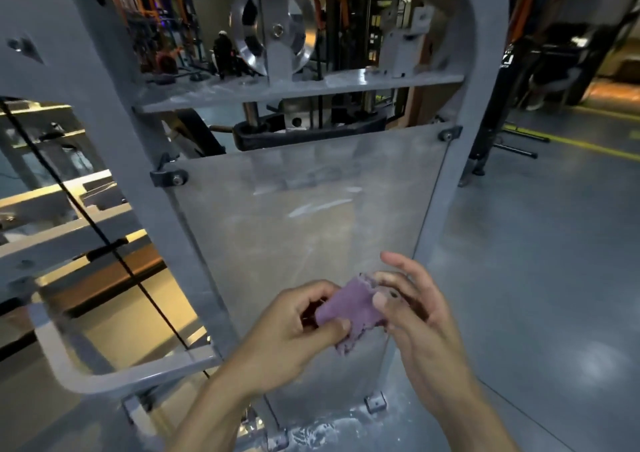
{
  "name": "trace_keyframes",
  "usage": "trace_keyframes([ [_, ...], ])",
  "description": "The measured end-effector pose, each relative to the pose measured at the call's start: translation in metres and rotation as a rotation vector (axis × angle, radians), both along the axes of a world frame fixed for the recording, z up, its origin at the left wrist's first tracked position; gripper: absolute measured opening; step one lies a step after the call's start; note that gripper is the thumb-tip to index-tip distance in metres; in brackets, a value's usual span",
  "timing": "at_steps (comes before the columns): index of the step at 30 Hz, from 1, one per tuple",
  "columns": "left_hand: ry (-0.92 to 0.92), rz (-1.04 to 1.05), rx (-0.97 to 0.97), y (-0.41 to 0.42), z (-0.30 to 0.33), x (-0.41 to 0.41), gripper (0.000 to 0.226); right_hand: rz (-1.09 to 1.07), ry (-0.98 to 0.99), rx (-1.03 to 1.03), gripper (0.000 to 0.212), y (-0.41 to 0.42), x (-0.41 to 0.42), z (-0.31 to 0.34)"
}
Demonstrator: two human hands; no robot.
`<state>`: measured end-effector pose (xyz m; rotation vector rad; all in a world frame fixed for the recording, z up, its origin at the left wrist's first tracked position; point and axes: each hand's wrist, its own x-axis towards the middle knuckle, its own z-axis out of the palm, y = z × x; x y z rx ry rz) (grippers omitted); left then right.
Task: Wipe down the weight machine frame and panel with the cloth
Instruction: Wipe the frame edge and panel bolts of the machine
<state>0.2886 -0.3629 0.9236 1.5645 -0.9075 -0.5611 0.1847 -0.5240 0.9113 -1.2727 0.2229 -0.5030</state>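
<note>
A: what are the hands doing?
B: left hand (294, 327) and right hand (412, 309) both pinch the purple cloth (349, 309) between them, just in front of the panel's (304, 216) lower part.
A: and the frame (446, 188)?
B: grey uprights either side of the panel, pulley (273, 32) above it.

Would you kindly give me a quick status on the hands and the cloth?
Left hand and right hand both pinching the purple cloth. Cloth held off the clear panel, not wiping. Nothing in the way.
</note>
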Motion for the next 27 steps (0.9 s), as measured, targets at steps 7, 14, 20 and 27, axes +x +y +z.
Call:
trace_keyframes([
  [7,-0.001,0.123,-0.109,-0.079,0.004,0.017,0.012,-0.028,0.005,0.103,0.037,-0.048,0.021,0.008],
  [14,0.011,0.267,-0.157,-0.149,0.006,0.027,0.025,-0.187,-0.084,0.033,0.018,-0.115,0.051,0.007],
  [20,-0.044,0.442,-0.181,-0.176,0.007,0.036,0.018,-0.358,-0.094,-0.232,0.012,-0.186,0.069,0.027],
  [27,-0.098,0.454,-0.262,-0.188,0.019,0.043,0.02,-0.611,-0.157,-0.674,0.011,-0.232,0.09,0.063],
])
